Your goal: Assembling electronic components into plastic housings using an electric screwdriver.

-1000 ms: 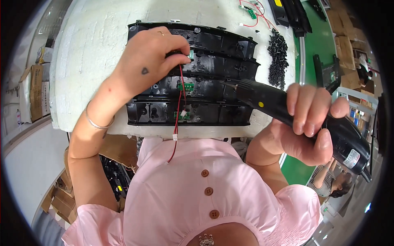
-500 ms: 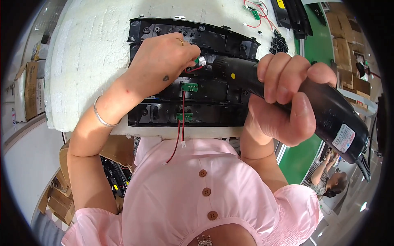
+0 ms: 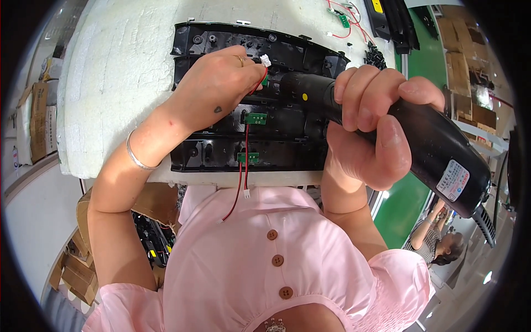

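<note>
Several long black plastic panels lie in rows on a white foam-topped table. Over the second row, my left hand is closed in a pinch on a thin red wire, whose white connector sticks up past the fingers. Part of a green circuit board shows at the fingertips; the rest is hidden. My right hand wraps round a black electric screwdriver, its nose pointing left toward those fingertips. Its tip cannot be made out. Two more green boards sit on the nearer panels, with red wires hanging over the table's front edge.
At the back right lie a heap of small black screws and loose wired boards, beside black parts. A cable trails from the screwdriver's rear. Another person is farther off at the right; cardboard boxes stand at the lower left.
The white connector has swung up and slightly left, above my left fingertips. My right hand and the screwdriver have shifted a little to the left.
</note>
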Tool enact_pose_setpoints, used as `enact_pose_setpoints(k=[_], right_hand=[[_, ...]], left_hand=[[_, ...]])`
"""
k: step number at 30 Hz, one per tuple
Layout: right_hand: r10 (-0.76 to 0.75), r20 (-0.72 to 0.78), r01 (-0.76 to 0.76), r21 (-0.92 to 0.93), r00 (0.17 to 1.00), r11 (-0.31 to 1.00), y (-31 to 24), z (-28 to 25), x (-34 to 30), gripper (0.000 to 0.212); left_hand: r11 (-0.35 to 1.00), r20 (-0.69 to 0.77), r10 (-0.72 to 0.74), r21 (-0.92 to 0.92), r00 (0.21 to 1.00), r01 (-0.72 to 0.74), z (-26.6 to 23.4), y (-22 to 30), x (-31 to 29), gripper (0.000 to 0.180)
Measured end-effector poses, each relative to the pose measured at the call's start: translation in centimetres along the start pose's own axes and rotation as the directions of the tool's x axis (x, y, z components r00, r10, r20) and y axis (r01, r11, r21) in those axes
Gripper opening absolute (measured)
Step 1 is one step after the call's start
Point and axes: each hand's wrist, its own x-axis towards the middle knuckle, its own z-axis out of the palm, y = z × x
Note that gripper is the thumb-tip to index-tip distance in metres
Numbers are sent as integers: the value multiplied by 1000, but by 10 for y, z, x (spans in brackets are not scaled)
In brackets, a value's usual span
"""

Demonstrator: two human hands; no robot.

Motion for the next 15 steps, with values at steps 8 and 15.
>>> enact_pose_setpoints(k=[8, 15], right_hand=[[61, -120, -72, -90, 991, 993, -15, 17, 3, 30], [-154, 34, 156, -320, 988, 934, 28, 9, 4, 35]], left_hand=[[996, 7, 81, -25, 997, -80, -3, 1, 10, 7], [913, 87, -185, -353, 979, 204, 4, -10, -12, 32]])
